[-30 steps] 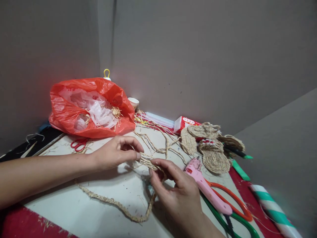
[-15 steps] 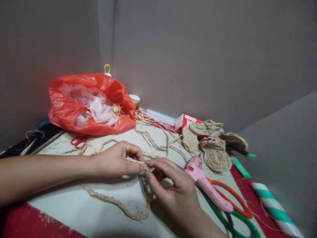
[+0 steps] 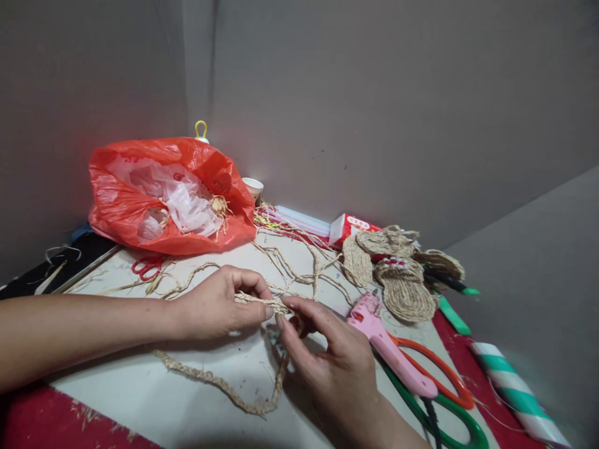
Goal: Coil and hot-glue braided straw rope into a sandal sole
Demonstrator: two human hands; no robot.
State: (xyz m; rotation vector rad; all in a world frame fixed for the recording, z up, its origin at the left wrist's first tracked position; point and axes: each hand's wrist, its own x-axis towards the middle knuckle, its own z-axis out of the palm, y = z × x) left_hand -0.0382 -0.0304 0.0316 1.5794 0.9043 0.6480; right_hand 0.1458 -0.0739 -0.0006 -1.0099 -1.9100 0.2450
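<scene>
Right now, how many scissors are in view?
2: red-handled scissors in front of the red bag, and orange-and-green-handled scissors partly under the pink glue gun. Others may be hidden.

Premises: a handicraft work corner, enclosed by grey walls [image 3: 374, 112]; home or business cannot be determined. Evidence, by clock from the table's [image 3: 178, 408] centre: glue gun [image 3: 397, 358] and shears [image 3: 462, 388] between 3 and 4 o'clock; coiled straw pieces [image 3: 407, 293] at 2; scissors [image 3: 150, 267] at 10. Straw cord [image 3: 215, 378] lies on the table; scraps [image 3: 88, 418] litter red cloth [image 3: 37, 411] at 8.
</scene>
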